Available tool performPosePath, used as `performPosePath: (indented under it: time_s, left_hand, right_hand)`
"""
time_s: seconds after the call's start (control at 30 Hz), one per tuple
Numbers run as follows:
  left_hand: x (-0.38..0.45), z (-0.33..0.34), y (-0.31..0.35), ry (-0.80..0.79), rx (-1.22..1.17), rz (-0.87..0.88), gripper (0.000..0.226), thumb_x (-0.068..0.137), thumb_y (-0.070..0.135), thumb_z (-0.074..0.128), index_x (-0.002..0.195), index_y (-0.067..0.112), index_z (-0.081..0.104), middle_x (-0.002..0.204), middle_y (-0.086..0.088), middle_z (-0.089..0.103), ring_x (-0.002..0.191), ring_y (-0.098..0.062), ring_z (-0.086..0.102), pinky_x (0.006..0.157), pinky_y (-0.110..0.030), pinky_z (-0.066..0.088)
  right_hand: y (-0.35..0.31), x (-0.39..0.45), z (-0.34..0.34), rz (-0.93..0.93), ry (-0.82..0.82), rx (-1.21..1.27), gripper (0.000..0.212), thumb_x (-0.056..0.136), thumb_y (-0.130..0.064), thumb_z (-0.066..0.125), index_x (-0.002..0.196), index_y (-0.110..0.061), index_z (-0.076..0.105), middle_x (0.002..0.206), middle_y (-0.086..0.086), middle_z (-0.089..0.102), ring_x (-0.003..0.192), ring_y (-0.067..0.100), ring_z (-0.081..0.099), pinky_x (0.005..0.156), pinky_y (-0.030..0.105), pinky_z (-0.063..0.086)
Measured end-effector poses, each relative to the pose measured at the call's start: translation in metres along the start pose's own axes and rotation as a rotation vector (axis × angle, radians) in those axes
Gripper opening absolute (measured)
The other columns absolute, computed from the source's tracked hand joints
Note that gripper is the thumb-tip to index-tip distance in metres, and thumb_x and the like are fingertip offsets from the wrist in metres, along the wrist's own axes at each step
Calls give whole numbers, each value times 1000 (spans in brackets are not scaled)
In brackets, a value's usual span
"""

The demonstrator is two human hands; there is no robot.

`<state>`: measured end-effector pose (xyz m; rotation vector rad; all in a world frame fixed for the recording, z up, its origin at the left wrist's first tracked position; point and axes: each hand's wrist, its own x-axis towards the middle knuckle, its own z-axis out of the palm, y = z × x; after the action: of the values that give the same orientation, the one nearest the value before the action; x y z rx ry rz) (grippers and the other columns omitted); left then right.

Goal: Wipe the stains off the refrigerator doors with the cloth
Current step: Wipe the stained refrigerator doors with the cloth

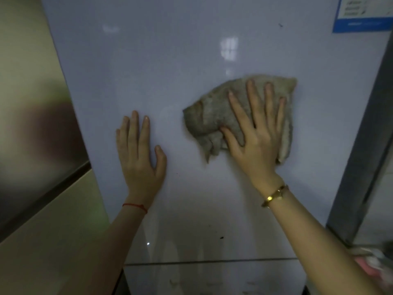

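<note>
The pale glossy refrigerator door [170, 60] fills the middle of the view. A crumpled grey-brown cloth [210, 116] lies flat against it at centre right. My right hand [257, 133] presses on the cloth with fingers spread, a gold bracelet at the wrist. My left hand [138, 154] rests flat on the bare door to the left of the cloth, fingers together, holding nothing, a red string on its wrist. A small dark stain [221, 237] sits lower on the door, and another speck [280, 24] near the top right.
A blue and white label [363, 15] is stuck at the door's top right. A seam [212, 261] separates the upper door from a lower one. A beige wall and cabinet [32, 145] stand at the left, a grey edge [365, 145] and pink items [370, 267] at the right.
</note>
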<state>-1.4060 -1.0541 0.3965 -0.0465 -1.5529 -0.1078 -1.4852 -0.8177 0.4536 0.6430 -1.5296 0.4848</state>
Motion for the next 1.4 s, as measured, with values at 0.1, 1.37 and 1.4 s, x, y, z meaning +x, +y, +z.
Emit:
performPosePath:
  time_s: [0.1, 1.37, 1.4]
  left_hand:
    - [-1, -2, -3, -21, 1, 12, 56, 100, 18, 47, 153, 5, 35, 162, -17, 30, 155, -33, 21, 129, -46, 14]
    - [-119, -53, -23, -296, 44, -72, 48, 99, 11, 47, 143, -7, 40, 150, -33, 37, 146, -45, 25, 124, -55, 24]
    - [-121, -54, -22, -303, 45, -79, 48, 99, 10, 47, 143, -7, 40, 150, -33, 37, 146, -45, 25, 124, -56, 24]
  right_hand:
    - [-24, -41, 3, -139, -94, 27, 56, 98, -42, 56, 150, -28, 40, 161, 4, 28, 153, 33, 17, 126, 54, 8]
    - [-27, -221, -11, -222, -274, -4, 51, 94, -22, 63, 141, -25, 45, 142, 7, 45, 141, 29, 31, 125, 46, 16]
    - [-26, -213, -11, -201, -246, 18, 49, 93, -17, 64, 139, -23, 48, 142, 8, 45, 141, 29, 32, 125, 46, 18]
